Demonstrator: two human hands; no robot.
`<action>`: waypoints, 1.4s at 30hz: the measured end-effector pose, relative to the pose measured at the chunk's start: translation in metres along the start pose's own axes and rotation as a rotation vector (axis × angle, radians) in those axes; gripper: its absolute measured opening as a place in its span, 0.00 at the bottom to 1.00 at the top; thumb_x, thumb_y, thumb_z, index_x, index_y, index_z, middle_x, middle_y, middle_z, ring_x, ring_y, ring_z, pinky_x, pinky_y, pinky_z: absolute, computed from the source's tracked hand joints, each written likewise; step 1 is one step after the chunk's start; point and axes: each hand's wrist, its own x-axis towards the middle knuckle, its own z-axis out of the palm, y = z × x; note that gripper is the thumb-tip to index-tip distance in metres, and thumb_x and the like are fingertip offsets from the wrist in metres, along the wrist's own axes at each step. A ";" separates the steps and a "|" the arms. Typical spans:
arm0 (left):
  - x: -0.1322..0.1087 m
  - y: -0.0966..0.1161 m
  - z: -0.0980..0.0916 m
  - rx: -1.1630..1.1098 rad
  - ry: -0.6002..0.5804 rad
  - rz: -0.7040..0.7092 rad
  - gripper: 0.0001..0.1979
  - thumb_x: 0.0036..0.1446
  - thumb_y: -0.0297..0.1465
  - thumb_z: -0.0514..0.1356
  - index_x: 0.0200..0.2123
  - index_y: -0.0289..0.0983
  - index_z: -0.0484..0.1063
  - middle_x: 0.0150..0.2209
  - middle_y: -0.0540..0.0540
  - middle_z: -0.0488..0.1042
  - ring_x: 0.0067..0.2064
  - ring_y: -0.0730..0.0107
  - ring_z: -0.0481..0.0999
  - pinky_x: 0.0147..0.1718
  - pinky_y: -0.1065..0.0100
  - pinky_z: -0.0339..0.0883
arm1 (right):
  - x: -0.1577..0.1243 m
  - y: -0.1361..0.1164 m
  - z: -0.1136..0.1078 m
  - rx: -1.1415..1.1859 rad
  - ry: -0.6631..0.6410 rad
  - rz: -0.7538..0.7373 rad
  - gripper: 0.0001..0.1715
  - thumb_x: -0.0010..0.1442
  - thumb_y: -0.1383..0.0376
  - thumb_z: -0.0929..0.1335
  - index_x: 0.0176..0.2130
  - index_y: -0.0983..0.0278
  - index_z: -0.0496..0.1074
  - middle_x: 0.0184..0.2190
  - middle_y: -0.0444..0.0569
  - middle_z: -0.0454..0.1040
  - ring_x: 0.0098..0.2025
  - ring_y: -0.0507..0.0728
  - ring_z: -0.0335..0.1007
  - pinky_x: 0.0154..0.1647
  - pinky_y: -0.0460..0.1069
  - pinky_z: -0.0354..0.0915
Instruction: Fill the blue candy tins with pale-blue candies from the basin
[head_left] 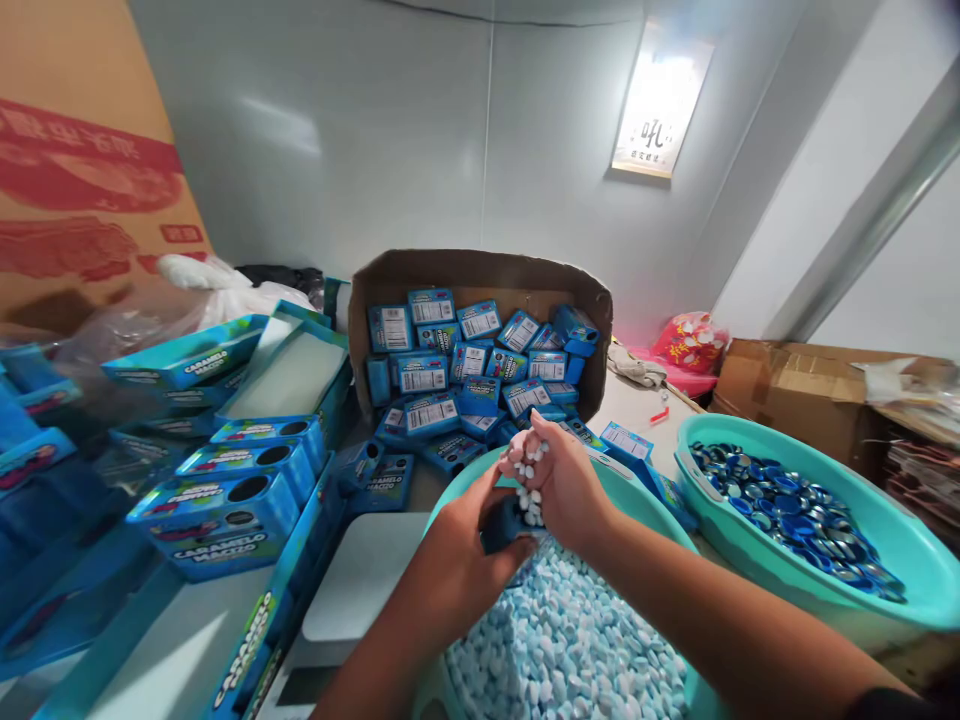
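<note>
Over a turquoise basin (450,478) full of pale blue and white candies (570,640), my left hand (471,545) grips a small blue container (501,522), mostly hidden by the fingers. Close above it, my right hand (562,480) is cupped around a handful of small white candies (531,500), tilted so that they spill down toward the container's mouth. Beyond the hands, a brown carton (480,268) lies with its open side toward me, heaped with small blue boxes (431,412).
A white scale (367,575) stands left of the basin, beside blue display trays (251,640) and larger printed boxes (225,520). Another turquoise basin (817,500) at the right holds shiny blue lids (795,515). A brown cardboard box (795,395) is behind it.
</note>
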 end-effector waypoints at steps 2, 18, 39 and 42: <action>0.000 0.001 -0.001 -0.006 0.000 0.025 0.35 0.52 0.28 0.66 0.62 0.45 0.60 0.58 0.47 0.72 0.58 0.61 0.71 0.58 0.62 0.66 | -0.001 0.000 0.000 -0.001 -0.042 -0.015 0.23 0.48 0.55 0.76 0.18 0.65 0.66 0.19 0.45 0.69 0.23 0.52 0.67 0.26 0.47 0.65; 0.001 0.007 0.000 0.002 0.125 0.022 0.28 0.49 0.25 0.65 0.56 0.43 0.69 0.54 0.47 0.75 0.56 0.58 0.74 0.55 0.60 0.69 | -0.011 -0.010 0.006 0.041 -0.312 -0.017 0.21 0.57 0.53 0.71 0.22 0.65 0.69 0.22 0.46 0.69 0.28 0.53 0.67 0.36 0.50 0.66; 0.005 -0.011 -0.005 -0.257 0.314 -0.090 0.38 0.49 0.37 0.69 0.62 0.38 0.62 0.57 0.40 0.72 0.58 0.58 0.72 0.58 0.61 0.67 | -0.008 -0.017 -0.001 -0.420 -0.292 -0.314 0.23 0.63 0.53 0.65 0.23 0.65 0.70 0.27 0.48 0.71 0.33 0.55 0.68 0.40 0.50 0.63; 0.009 -0.014 -0.007 -0.267 0.437 -0.092 0.34 0.49 0.39 0.69 0.58 0.36 0.66 0.56 0.39 0.73 0.57 0.57 0.73 0.57 0.59 0.68 | 0.004 -0.016 -0.007 -0.616 -0.139 -0.338 0.16 0.59 0.56 0.66 0.26 0.64 0.71 0.28 0.46 0.71 0.35 0.54 0.66 0.40 0.49 0.60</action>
